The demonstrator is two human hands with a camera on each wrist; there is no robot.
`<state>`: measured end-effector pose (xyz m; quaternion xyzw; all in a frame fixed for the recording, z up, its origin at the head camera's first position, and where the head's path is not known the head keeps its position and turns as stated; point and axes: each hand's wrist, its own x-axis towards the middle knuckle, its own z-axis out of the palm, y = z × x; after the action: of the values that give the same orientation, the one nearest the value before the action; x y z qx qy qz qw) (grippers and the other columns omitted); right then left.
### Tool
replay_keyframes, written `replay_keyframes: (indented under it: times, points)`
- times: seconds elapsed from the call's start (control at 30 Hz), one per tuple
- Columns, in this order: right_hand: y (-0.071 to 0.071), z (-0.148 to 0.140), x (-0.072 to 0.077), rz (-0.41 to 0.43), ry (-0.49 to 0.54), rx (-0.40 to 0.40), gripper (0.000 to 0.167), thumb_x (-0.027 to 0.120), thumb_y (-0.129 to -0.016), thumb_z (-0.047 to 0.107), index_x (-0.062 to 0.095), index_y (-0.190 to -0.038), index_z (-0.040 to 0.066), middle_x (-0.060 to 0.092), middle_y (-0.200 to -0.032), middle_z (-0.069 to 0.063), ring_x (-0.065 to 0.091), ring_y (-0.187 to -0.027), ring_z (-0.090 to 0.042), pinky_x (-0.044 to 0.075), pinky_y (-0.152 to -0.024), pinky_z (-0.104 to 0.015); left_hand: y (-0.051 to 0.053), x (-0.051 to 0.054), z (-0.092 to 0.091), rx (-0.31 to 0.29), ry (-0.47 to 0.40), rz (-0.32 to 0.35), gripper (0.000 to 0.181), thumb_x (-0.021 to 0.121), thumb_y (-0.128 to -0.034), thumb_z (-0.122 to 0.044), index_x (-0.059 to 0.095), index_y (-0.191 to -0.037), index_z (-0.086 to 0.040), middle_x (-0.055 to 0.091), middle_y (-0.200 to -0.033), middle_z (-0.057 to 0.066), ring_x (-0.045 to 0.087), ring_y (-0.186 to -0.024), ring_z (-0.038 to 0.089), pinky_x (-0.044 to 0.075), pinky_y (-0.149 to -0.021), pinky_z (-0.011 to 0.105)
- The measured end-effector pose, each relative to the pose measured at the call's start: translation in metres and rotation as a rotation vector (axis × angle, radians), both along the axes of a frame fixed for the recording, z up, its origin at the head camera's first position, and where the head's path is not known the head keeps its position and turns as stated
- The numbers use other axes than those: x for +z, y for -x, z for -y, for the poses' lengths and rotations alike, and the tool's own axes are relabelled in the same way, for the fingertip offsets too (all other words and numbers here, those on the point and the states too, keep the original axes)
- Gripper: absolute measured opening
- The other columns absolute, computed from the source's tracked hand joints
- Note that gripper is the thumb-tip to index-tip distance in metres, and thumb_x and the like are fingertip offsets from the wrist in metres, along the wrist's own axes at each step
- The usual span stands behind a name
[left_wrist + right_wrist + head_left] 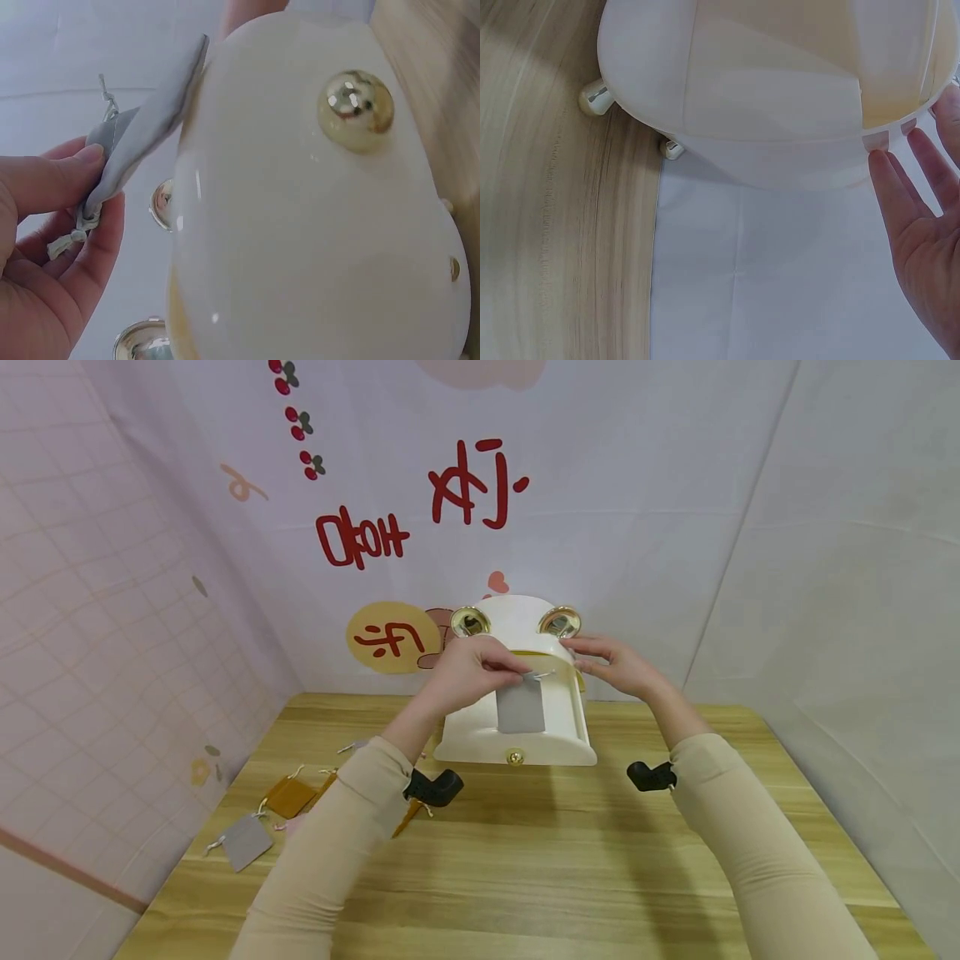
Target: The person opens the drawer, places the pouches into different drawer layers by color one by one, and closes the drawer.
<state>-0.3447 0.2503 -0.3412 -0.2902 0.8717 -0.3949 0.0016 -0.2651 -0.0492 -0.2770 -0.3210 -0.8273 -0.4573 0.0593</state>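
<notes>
Two hands: your left hand [476,668] pinches the grey pouch [520,707] above the pulled-out drawer [555,750]; your right hand [617,665], fingers extended, touches the white box [516,614]. Steadying the box there should help you guide the pouch clear of the drawer's sides.

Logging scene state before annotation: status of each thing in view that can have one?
Cream box: open, inside showing
Left hand: fingers pinching the held gray pouch
Held gray pouch: gripped near its drawstring end; contents unclear
Right hand: fingers touching the box's edge
Loose gray pouch: lying on the table
Leftmost orange pouch: lying on the table
Pink pouch: mostly hidden by the left sleeve
</notes>
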Motion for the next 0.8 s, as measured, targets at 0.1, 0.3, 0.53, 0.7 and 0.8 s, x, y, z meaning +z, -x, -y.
replay_keyframes:
  times: [0.1, 0.3, 0.53, 0.7, 0.8]
  points:
    - [0.0, 0.0, 0.0, 0.008, 0.001, 0.0, 0.046, 0.057, -0.102, 0.016, 0.049, -0.147, 0.01, 0.037, -0.154, -0.018, 0.026, -0.144, -0.039, 0.024, -0.11, -0.065, 0.005, 0.0, -0.007, 0.014, 0.008, 0.024, 0.013, 0.079, -0.0844, -0.006, 0.081, -0.097, -0.01, 0.073, -0.092, -0.001, 0.063, -0.084, 0.011, 0.053, -0.072, 0.025]
    - [0.0, 0.0, 0.001, 0.028, 0.004, -0.011, 0.046, 0.056, -0.103, 0.018, 0.049, -0.148, 0.012, 0.036, -0.155, -0.016, 0.024, -0.145, -0.037, 0.024, -0.111, -0.064, 0.014, 0.005, -0.017, 0.045, 0.048, 0.039, 0.013, 0.079, -0.0853, -0.01, 0.082, -0.098, -0.015, 0.074, -0.095, -0.004, 0.065, -0.086, 0.009, 0.054, -0.074, 0.024]
    - [0.0, -0.001, 0.0, 0.023, -0.007, -0.008, 0.046, 0.056, -0.103, 0.019, 0.048, -0.148, 0.012, 0.036, -0.155, -0.016, 0.024, -0.145, -0.037, 0.024, -0.111, -0.063, 0.019, 0.01, -0.025, 0.076, 0.079, 0.066, 0.014, 0.079, -0.086, -0.014, 0.081, -0.1, -0.017, 0.074, -0.096, -0.006, 0.065, -0.087, 0.008, 0.054, -0.075, 0.023]
    - [0.0, -0.001, 0.0, 0.024, -0.016, -0.013, 0.047, 0.056, -0.103, 0.02, 0.048, -0.148, 0.012, 0.034, -0.156, -0.016, 0.026, -0.143, -0.039, 0.025, -0.11, -0.063, 0.023, 0.01, -0.031, 0.074, 0.051, 0.089, 0.014, 0.079, -0.0858, -0.012, 0.081, -0.1, -0.014, 0.075, -0.095, -0.003, 0.066, -0.087, 0.009, 0.054, -0.076, 0.023]
    - [-0.001, -0.001, 0.0, 0.028, -0.015, -0.023, 0.047, 0.056, -0.103, 0.02, 0.048, -0.148, 0.012, 0.034, -0.156, -0.016, 0.026, -0.143, -0.039, 0.025, -0.11, -0.064, 0.025, 0.009, -0.034, 0.068, 0.033, 0.1, 0.014, 0.079, -0.0857, -0.01, 0.081, -0.099, -0.011, 0.075, -0.094, -0.001, 0.067, -0.087, 0.01, 0.054, -0.076, 0.023]
